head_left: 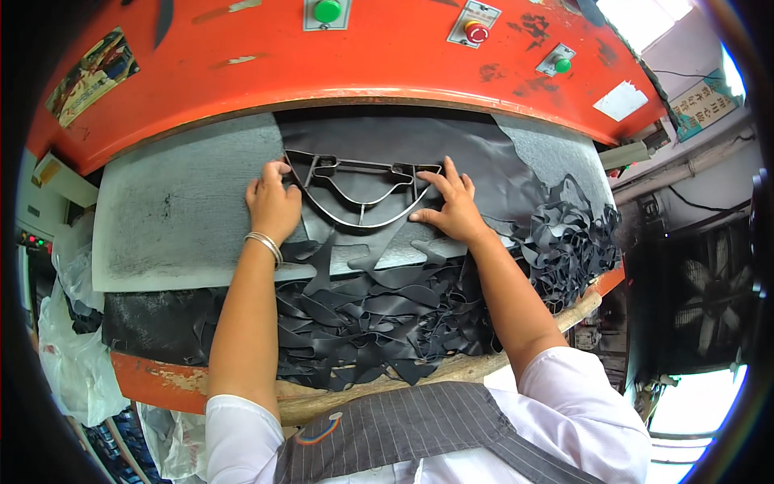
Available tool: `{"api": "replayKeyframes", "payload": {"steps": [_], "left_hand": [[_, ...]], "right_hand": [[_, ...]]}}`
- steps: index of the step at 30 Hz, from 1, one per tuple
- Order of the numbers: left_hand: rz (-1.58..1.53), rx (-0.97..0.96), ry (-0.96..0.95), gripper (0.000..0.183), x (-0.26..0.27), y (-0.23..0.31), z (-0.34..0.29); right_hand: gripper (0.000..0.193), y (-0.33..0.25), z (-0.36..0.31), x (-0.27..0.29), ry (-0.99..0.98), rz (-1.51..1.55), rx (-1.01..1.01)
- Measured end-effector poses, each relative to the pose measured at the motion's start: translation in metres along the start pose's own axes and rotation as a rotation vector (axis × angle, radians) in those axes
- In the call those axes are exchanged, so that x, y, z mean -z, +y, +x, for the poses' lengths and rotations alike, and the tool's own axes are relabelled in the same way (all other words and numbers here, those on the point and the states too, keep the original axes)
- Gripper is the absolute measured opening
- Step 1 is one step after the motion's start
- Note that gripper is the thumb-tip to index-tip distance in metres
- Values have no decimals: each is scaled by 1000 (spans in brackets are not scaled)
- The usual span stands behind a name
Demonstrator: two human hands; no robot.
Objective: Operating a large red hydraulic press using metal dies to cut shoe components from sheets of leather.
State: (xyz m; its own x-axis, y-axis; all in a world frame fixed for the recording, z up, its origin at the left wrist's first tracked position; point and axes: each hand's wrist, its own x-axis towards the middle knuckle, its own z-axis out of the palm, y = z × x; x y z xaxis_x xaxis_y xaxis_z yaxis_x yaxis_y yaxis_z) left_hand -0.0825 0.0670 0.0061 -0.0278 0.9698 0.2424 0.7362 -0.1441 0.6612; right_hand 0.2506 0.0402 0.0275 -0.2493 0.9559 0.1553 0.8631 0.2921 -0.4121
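A steel cutting die (362, 225), a curved metal outline with inner braces, lies on a sheet of black leather (476, 153). My left hand (274, 202) is at its left end, with curled fingers gripping the upper corner. At the opposite end my right hand (453, 208) takes hold of the die, index finger on the right corner and thumb by the curved outer edge. Part of the left fingertips is hidden. Cut gaps in the leather show just below the die, and the grey cutting board (193, 210) shows under the leather.
Black leather offcuts (379, 315) heap along the near edge and at the right (564, 234). Behind the board rises an orange machine beam (387, 64) with green buttons (327, 11) and a red button (476, 32). A wooden pole (459, 371) runs along the front; plastic bags (76, 355) hang left.
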Motion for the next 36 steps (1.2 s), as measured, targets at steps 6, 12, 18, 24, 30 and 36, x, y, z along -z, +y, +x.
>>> {"api": "replayKeyframes", "payload": {"steps": [6,12,18,24,30,36], "left_hand": [[-124,-25,-27,28,5,-9,0],[-131,0,-14,23,11,-14,1],[11,-12,29,22,24,-10,-5],[-116,113,107,23,50,-11,-15],[-496,-12,284,12,73,88,-42],[-78,-804,886,14,99,168,-51]], "right_hand": [[57,0,3,0,133,6,118],[59,-2,5,-6,183,7,208],[58,-11,2,-7,161,8,208],[89,-11,5,35,291,477,155],[53,40,22,171,1379,1134,-225],[61,38,52,168,1447,204,-321]]}}
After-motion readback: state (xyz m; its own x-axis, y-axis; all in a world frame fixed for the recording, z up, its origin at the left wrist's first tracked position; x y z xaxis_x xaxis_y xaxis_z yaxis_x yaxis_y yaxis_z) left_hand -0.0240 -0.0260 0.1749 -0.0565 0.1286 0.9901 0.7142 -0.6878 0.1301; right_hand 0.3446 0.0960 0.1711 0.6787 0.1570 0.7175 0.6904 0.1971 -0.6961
